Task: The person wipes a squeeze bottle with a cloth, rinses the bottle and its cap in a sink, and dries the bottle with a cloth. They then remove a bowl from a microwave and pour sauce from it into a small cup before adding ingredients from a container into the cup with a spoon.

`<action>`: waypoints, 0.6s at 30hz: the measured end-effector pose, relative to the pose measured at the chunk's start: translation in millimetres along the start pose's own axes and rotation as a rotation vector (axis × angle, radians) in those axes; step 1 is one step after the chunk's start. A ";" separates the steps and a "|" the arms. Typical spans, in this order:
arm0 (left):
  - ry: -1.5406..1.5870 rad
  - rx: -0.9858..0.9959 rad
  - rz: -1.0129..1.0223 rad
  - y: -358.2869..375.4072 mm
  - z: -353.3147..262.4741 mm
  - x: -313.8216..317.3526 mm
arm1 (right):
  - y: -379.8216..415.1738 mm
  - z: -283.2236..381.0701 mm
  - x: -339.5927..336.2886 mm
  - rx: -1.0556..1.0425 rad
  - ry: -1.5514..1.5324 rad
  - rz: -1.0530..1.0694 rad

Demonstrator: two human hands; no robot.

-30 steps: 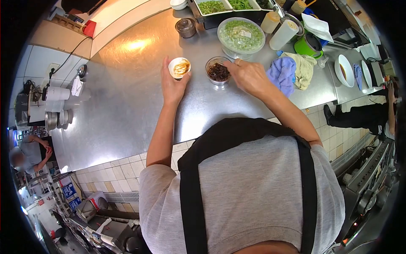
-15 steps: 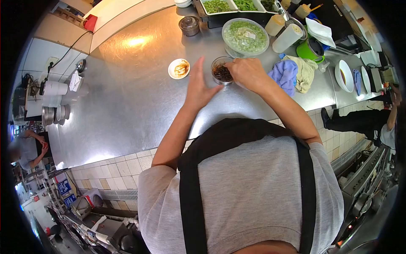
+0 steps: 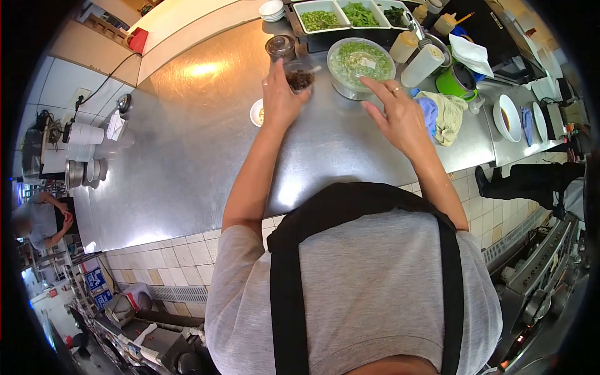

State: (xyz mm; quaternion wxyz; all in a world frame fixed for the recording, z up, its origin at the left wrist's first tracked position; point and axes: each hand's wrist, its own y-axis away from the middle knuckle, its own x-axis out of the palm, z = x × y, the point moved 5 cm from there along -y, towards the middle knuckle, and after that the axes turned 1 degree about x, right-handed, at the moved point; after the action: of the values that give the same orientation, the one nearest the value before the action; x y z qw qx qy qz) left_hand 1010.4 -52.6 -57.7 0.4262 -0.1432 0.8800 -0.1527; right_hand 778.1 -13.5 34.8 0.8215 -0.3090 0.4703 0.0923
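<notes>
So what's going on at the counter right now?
A person at a steel counter has the left hand around a small glass bowl of dark bits. The right hand is open, fingers spread, beside a big bowl of greens. A saucer with sauce sits by the left wrist.

A steel counter [image 3: 187, 144] carries a row of trays of chopped greens [image 3: 340, 15] at its far edge, with a stack of small white bowls [image 3: 272, 9] just left of them and a lidded metal pot [image 3: 279, 46] in front. To the right stand squeeze bottles [image 3: 424, 64], a green pot [image 3: 457, 78], a beige cloth [image 3: 447, 109] and a blue cloth [image 3: 429, 110], and a white bowl of brown sauce [image 3: 507, 117]. At the far left sit paper cups [image 3: 85, 134], with another person [image 3: 37, 219] below them.
</notes>
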 end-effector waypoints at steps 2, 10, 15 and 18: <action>-0.034 -0.032 -0.027 -16.3 14.3 3.2 | 10.6 -3.4 -2.9 0.031 -0.050 -0.006; 0.088 -0.087 -0.049 -60.4 63.6 16.5 | 74.9 -42.1 8.5 0.269 -0.157 0.051; -0.028 -0.076 -0.132 -47.8 72.4 -10.8 | 128.2 -58.2 11.8 0.197 -0.124 -0.059; -0.110 -0.055 0.000 -10.7 70.8 -28.0 | 154.4 -74.2 24.1 0.137 0.003 -0.075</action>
State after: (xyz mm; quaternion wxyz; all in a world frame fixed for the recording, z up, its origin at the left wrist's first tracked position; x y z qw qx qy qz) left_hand 1084.6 -62.1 -75.5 0.4698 -0.1631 0.8592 -0.1204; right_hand 669.7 61.3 -77.3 0.8429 -0.2697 0.4648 0.0289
